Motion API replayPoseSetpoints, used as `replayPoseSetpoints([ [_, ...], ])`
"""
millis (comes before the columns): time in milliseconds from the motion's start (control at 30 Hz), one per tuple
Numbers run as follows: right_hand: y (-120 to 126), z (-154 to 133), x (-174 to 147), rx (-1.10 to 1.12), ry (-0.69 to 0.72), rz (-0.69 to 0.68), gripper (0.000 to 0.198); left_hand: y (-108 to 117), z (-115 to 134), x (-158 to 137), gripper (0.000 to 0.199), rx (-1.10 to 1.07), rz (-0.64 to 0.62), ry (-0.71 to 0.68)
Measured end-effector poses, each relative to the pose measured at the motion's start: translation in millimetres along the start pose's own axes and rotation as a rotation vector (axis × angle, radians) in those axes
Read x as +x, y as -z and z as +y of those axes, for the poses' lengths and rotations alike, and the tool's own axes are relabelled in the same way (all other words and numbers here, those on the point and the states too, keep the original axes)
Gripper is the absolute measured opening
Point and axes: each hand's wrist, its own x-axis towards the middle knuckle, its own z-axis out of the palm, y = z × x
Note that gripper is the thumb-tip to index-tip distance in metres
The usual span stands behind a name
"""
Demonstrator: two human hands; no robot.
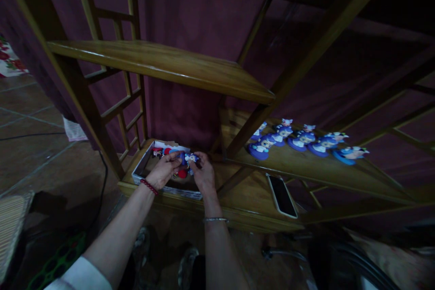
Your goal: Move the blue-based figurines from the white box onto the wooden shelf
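Between my left hand [167, 168] and my right hand [205, 173] is a small blue-and-white figurine [189, 158], gripped by the fingers of both. My left fingers close on its purple-blue end, my right ones on its white end. Both hands are over a shallow white cardboard box [183, 191] on the low wooden shelf. Inside the box lie several other figurines with red parts, one red piece [182, 174] showing just under my hands. Part of the box's contents is hidden by my hands.
Several purple-and-white figurines [261, 146] on round bases stand on a raised shelf [306, 167] to the right. A phone [282, 195] lies on the low shelf [244, 195]. Above the box juts a wooden shelf board [163, 63]. Lattice bars and slanting posts frame the space.
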Motion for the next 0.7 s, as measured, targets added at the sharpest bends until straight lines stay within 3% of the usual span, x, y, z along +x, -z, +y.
replayPoseSetpoints([
  [700, -1.6, 2.3, -0.6, 0.029, 0.088, 0.004, 0.022, -2.0, 2.2, -1.4, 0.027, -0.002, 0.015, -0.007],
])
